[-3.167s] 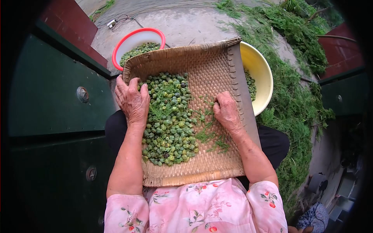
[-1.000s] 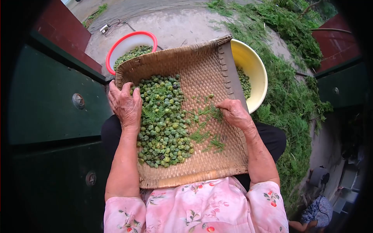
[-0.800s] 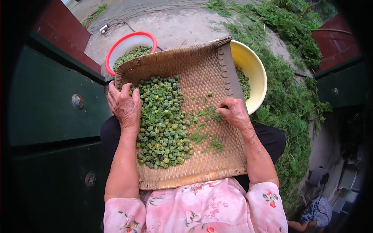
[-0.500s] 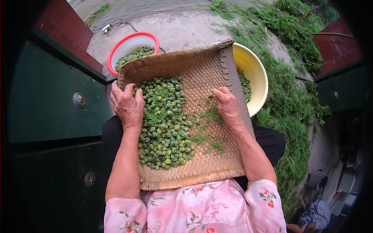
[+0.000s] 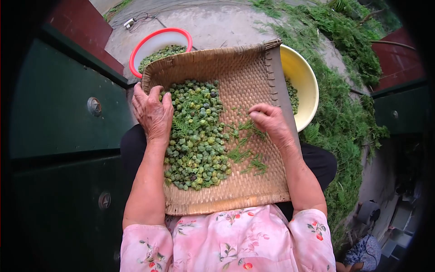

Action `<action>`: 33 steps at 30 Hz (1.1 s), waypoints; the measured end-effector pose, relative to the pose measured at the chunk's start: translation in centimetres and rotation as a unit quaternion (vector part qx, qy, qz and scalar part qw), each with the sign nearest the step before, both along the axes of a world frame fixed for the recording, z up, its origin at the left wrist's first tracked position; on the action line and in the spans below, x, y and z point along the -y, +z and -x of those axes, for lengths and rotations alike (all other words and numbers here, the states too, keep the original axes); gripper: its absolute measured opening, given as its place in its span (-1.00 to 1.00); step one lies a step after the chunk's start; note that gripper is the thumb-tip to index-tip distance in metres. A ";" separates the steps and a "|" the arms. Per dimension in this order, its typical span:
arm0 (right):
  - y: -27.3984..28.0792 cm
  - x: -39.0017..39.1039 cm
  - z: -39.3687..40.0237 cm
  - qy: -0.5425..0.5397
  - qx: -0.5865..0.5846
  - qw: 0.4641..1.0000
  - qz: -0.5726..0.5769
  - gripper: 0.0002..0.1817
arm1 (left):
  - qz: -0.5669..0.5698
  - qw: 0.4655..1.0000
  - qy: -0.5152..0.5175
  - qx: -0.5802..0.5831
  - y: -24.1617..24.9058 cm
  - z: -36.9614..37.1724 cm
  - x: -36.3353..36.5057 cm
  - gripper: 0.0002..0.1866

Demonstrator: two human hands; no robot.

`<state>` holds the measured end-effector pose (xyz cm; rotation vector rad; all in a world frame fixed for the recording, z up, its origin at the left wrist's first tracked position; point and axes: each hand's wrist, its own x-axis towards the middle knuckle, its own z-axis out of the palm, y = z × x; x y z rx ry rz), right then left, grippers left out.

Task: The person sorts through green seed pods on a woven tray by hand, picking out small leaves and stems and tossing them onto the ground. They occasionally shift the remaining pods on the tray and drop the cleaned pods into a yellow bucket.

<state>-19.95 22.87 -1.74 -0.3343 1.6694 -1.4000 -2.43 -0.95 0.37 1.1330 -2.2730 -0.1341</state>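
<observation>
A woven basket tray [image 5: 244, 77] lies across my lap, tilted a little. Green cones [image 5: 199, 145] are heaped along its left half, with feathery leaf bits among them. Loose green sprigs [image 5: 240, 154] lie right of the heap. My left hand [image 5: 154, 111] rests at the tray's left rim, fingers bent and apart beside the upper edge of the heap; nothing shows in its grip. Over the tray's right part, my right hand [image 5: 271, 122] has thumb and forefinger pressed together in a pinch; what they hold, if anything, is too small to name.
Beyond the tray, a red-rimmed basin [image 5: 188, 38] and a yellow basin [image 5: 310, 90] both hold green cones. Cut green branches [image 5: 344, 149] cover the ground at right. Green doors [image 5: 59, 109] flank the left. Part of another person [image 5: 364, 254] shows at lower right.
The green piece seen at my right fingertips earlier no longer shows. My left hand stays at the rim. The tray and both basins sit slightly farther right and higher in view.
</observation>
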 end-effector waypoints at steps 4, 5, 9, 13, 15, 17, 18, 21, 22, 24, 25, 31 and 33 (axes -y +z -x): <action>-2.1 0.4 -2.6 0.186 -0.421 0.888 0.013 -0.83 | 0.001 1.000 0.016 0.013 -0.3 0.0 0.2 -0.75; -2.7 0.5 -3.0 0.204 -0.474 0.857 -0.021 -0.76 | 0.003 1.000 0.016 0.014 -0.4 -0.1 0.2 -0.74; -3.3 0.6 -3.4 0.206 -0.467 0.860 -0.026 -0.75 | 0.001 1.000 0.006 0.007 -0.2 0.0 0.1 -0.71; -2.5 0.3 -3.0 0.142 -0.388 0.911 -0.001 -0.75 | 0.123 0.992 -0.009 -0.002 0.4 0.2 -0.5 -0.70; -1.7 0.3 -3.0 0.113 -0.340 0.934 -0.011 -0.74 | 0.120 0.990 -0.073 -0.016 0.4 0.1 -0.7 -0.71; -1.2 0.5 -3.1 0.082 -0.294 0.952 -0.008 -0.74 | 0.103 0.982 -0.152 -0.042 1.0 0.2 -1.4 -0.76; -0.8 0.7 -3.3 0.072 -0.306 0.949 -0.003 -0.74 | 0.065 0.974 -0.208 -0.061 0.9 0.5 -1.7 -0.79; 0.5 1.6 -4.1 0.044 -0.359 0.932 0.019 -0.76 | -0.059 0.928 -0.354 -0.099 0.6 1.3 -3.0 -0.86; 1.0 1.9 -4.4 0.039 -0.388 0.920 0.031 -0.77 | -0.109 0.910 -0.387 -0.103 0.9 1.7 -3.8 -0.88; 1.3 2.1 -4.8 0.036 -0.440 0.896 0.052 -0.78 | -0.220 0.898 -0.378 -0.047 1.8 1.8 -5.2 -0.83; 1.3 2.2 -4.9 0.036 -0.463 0.884 0.063 -0.77 | -0.252 0.893 -0.372 -0.010 2.3 1.8 -5.7 -0.81; 1.1 2.2 -5.6 0.034 -0.465 0.880 0.095 -0.78 | -0.281 0.871 -0.403 0.010 0.6 1.6 -6.4 -0.78; 1.1 2.2 -5.6 0.028 -0.460 0.881 0.104 -0.79 | -0.311 0.859 -0.406 -0.016 0.4 1.7 -6.4 -0.78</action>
